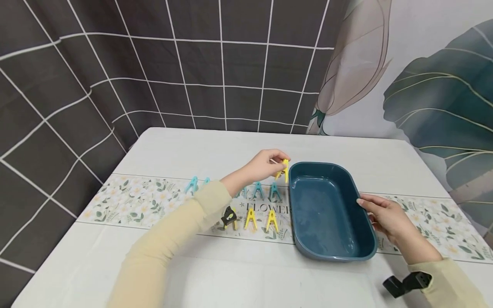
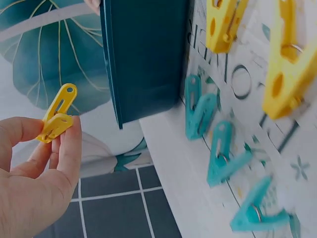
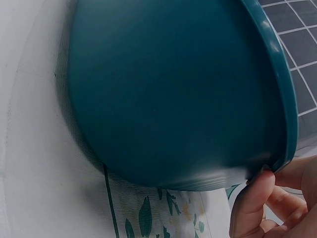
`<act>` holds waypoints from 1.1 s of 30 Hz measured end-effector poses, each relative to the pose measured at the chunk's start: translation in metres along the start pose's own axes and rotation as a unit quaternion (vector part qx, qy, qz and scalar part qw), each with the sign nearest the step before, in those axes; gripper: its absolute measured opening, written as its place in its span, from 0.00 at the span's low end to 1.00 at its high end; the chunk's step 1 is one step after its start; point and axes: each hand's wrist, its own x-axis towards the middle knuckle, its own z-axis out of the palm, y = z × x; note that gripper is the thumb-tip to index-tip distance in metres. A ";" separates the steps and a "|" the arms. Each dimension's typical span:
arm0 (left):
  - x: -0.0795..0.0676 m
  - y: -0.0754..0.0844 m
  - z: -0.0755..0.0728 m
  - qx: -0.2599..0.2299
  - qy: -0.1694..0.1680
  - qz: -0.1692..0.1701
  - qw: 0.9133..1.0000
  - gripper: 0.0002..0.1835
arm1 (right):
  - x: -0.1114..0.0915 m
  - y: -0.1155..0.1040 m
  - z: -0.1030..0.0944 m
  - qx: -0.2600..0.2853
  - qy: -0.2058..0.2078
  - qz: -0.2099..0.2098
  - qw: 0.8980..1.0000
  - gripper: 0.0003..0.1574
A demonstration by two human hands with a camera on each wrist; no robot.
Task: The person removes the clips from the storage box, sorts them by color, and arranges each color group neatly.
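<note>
Between thumb and fingers, my left hand (image 1: 268, 164) pinches a yellow clothespin (image 2: 57, 116), held up beside the left rim of a dark teal plastic basin (image 1: 327, 214). My right hand (image 1: 389, 218) grips the basin's right rim; in the right wrist view its thumb (image 3: 257, 198) lies against the wall near the rim. On the table runner stand a row of teal clothespins (image 1: 274, 191), partly hidden by the left arm in the head view. Nearer the front is a row of yellow clothespins (image 1: 271, 220), one overlapped by the black wrist camera (image 1: 229, 217).
A white table (image 1: 239, 273) carries a floral printed strip (image 1: 135, 199) across its middle. Behind and to the left hangs a dark grid-patterned curtain (image 1: 246, 64); a leaf-printed curtain (image 1: 446, 98) hangs at the right. Another black wrist camera (image 1: 408, 284) sits on the right sleeve.
</note>
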 end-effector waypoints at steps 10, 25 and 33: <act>-0.020 -0.011 -0.021 -0.001 0.021 -0.034 0.999 0.15 | 0.000 0.000 -0.001 -0.020 -0.006 -0.012 1.000 0.31; -0.054 -0.042 -0.056 -0.013 0.061 -0.100 0.993 0.15 | 0.001 0.000 -0.003 -0.036 -0.019 -0.007 0.999 0.42; -0.078 -0.055 -0.080 0.004 0.069 -0.123 0.990 0.16 | 0.001 0.001 -0.003 -0.039 -0.021 0.000 0.999 0.43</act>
